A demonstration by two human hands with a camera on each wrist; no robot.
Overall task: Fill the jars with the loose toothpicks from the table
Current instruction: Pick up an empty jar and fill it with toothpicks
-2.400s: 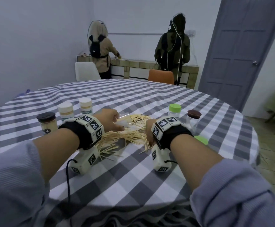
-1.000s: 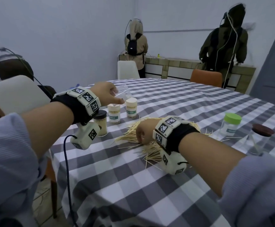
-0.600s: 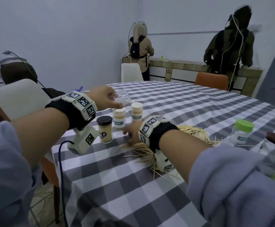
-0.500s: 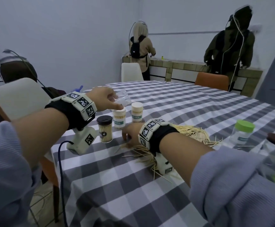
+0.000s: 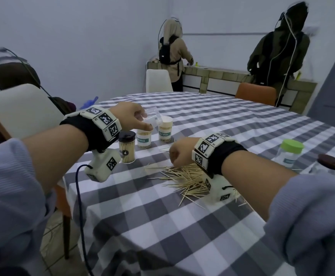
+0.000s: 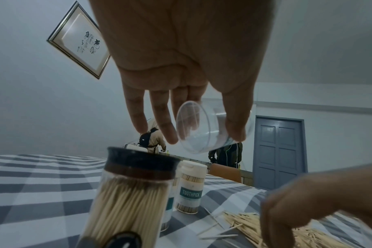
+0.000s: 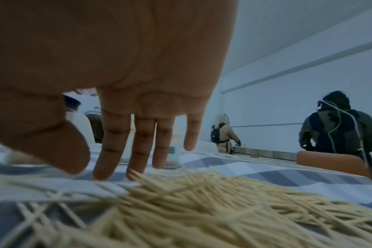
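The left hand [image 5: 129, 116] is pinching a clear empty jar [image 5: 152, 120], tilted above the filled jars [image 5: 143, 136], while the right hand [image 5: 182, 151], fingers apparently loosely extended, is reaching into the toothpick pile [image 5: 186, 179] nearer right.

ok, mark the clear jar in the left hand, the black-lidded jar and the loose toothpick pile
clear jar [image 6: 199, 132], left wrist view, on its transparent side wall.
black-lidded jar [image 5: 126, 149], head view, on its toothpick-filled body.
loose toothpick pile [image 5: 186, 179], head view, on the pile's middle.
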